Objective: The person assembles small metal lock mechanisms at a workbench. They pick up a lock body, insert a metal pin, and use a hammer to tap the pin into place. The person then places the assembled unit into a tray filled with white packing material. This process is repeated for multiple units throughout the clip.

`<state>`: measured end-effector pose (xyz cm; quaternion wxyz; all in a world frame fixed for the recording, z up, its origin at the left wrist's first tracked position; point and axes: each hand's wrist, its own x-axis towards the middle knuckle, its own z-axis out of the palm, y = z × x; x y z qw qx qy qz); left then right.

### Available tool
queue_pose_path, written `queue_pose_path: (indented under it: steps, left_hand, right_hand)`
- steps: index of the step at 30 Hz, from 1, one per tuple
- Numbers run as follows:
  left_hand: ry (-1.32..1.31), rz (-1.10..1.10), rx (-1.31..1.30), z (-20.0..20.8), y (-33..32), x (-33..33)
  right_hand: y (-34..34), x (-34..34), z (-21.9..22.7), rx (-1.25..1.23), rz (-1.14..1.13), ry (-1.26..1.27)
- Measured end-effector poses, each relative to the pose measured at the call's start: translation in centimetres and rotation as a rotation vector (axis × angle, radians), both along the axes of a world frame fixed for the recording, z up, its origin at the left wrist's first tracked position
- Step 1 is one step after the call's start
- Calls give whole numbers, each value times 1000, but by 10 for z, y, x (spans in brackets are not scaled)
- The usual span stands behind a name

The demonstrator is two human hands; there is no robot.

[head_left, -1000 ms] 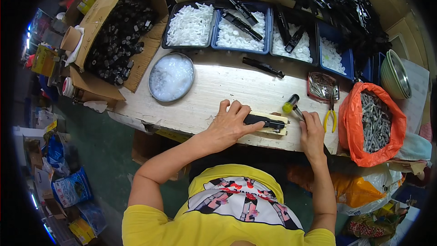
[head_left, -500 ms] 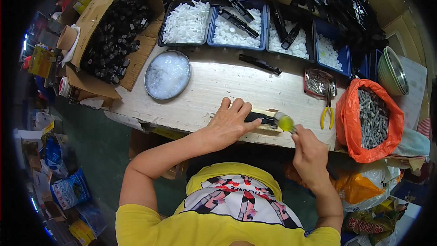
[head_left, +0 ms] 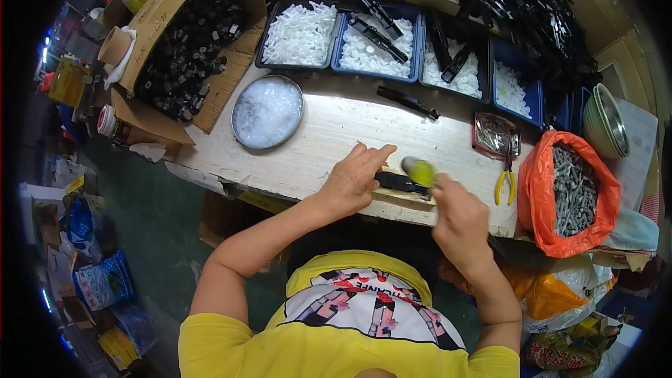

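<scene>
On a pale wooden block [head_left: 397, 199] at the table's front edge lies a long black plastic part [head_left: 402, 181]. My left hand [head_left: 352, 180] holds down its left end, with fingertips pointing up and to the right. In my closed right hand [head_left: 460, 220] is a hammer with a yellow-green head [head_left: 418, 170], blurred by motion. The hammer head hangs just above the part's right half. Farther back, a similar black part [head_left: 407, 101] rests on the table.
Blue bins [head_left: 378, 49] of small white pieces line the back. A round dish [head_left: 267, 112] and a carton [head_left: 199, 49] of black pieces stand left. Right are yellow-handled pliers [head_left: 505, 185], a small red tray [head_left: 495, 133] and an orange bag [head_left: 535, 189] of grey screw-like pieces.
The hammer head has swung up and to the left, and my right hand has shifted the same way. My left hand's fingers have lifted and drawn together. The whole view has shifted slightly.
</scene>
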<state>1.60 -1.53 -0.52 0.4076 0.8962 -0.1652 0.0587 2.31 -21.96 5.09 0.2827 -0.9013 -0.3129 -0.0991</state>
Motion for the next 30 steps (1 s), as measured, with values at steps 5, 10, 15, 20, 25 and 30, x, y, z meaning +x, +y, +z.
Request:
queue_pose_path:
  steps: [5,10,15,20,25,30]
  left_hand:
    - [-66,100,-63,-8,-4,-14]
    - [-224,300,-62,-19,-10,-33]
    - [-139,323,-34,-22,3,-44]
    - [-7,277,-18,-13,14,-45]
    - [-76,90,70,2,-11,-20]
    - [-215,-143,164,-11,-31,5]
  right_hand:
    - [17,18,1,-208,-39,156]
    - [35,33,-2,-452,75,252]
    - [48,27,-8,-333,81,210]
    - [23,25,-14,-85,-10,87]
    - [-23,35,-39,-151,-309,-90]
    - [-44,39,-68,-150,-260,56]
